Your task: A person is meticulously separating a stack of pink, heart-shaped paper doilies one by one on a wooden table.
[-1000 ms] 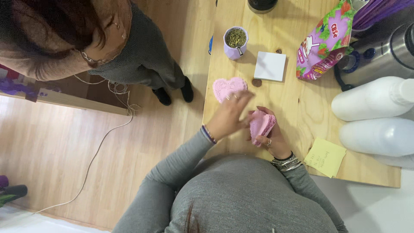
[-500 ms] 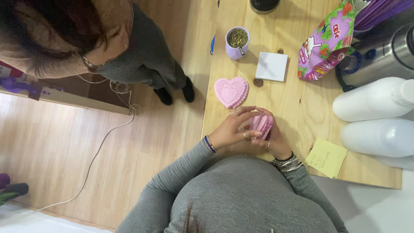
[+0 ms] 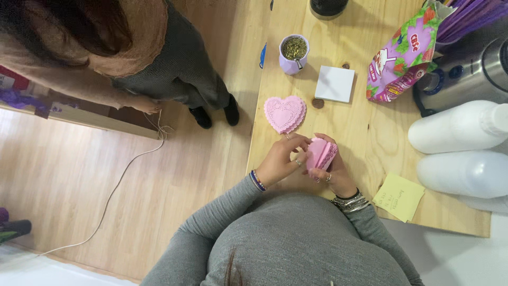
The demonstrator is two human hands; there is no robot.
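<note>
The person is holding a small stack of pink heart-shaped paper doilies (image 3: 321,153) just above the near edge of the wooden bench (image 3: 365,137). The right hand (image 3: 332,172) is cupping the stack from below, its fingers clamped on it, while the left hand (image 3: 280,159) is pinching at the stack's top edge, fingers together on the thin sheets. A second pile of pink heart doilies (image 3: 285,113) is lying flat on the bench just beyond the hands. The lacy sheets are probably clinging together, so two could be lifting as one, or a rough pinch could be tearing an edge. Held this close to the bench's edge, a slipping sheet is likely dropping to the wooden floor (image 3: 106,175).
</note>
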